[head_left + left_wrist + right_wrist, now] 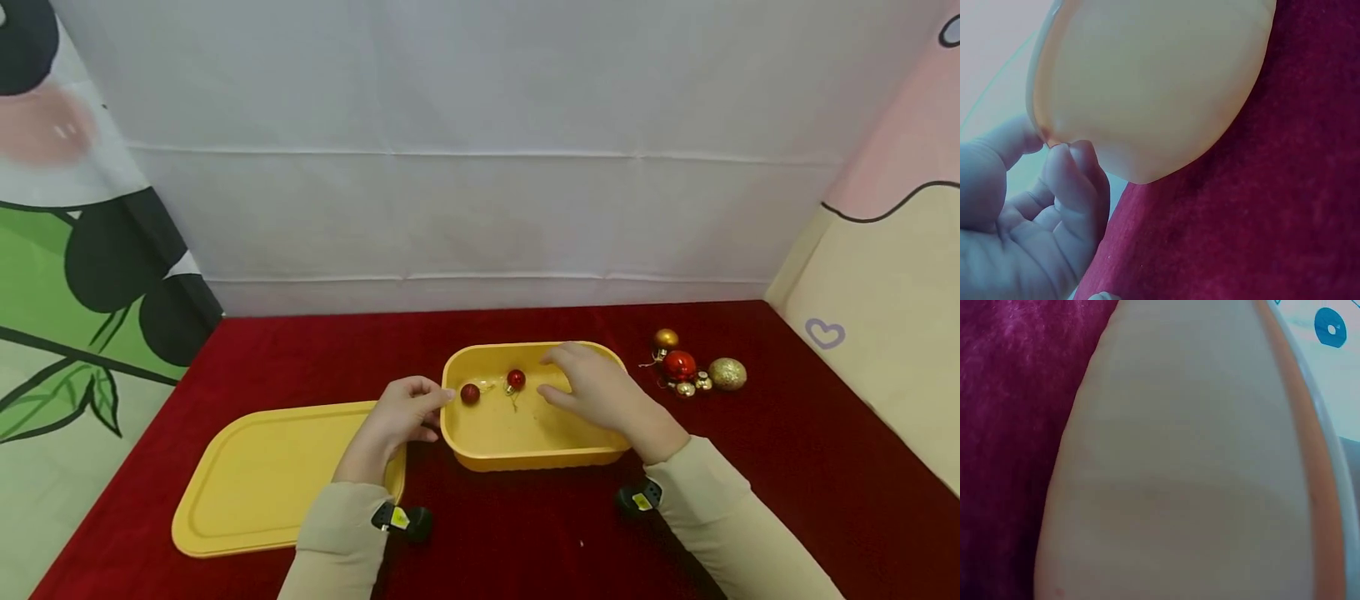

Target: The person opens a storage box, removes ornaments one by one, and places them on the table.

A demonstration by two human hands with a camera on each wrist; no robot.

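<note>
A yellow plastic box (540,457) stands in the middle of the red cloth. Two small red Christmas balls lie inside: a darker, matte ball (470,394) near the left end and a shiny ball (516,380) with a gold cap to its right. My left hand (405,410) pinches the box's left rim between thumb and fingers, as the left wrist view also shows. Over the box's right half is my right hand (592,387), thumb and fingers spread apart with nothing between them. The box wall (1179,444) fills most of the right wrist view, and the right fingers are out of sight there.
A flat yellow lid (277,475) lies left of the box, partly behind the left forearm. To the right sits a cluster of ornaments: a red ball (679,366), a gold ball (666,338), a glittery gold ball (727,374) and smaller gold pieces. A pale cloth wall (480,225) rises behind.
</note>
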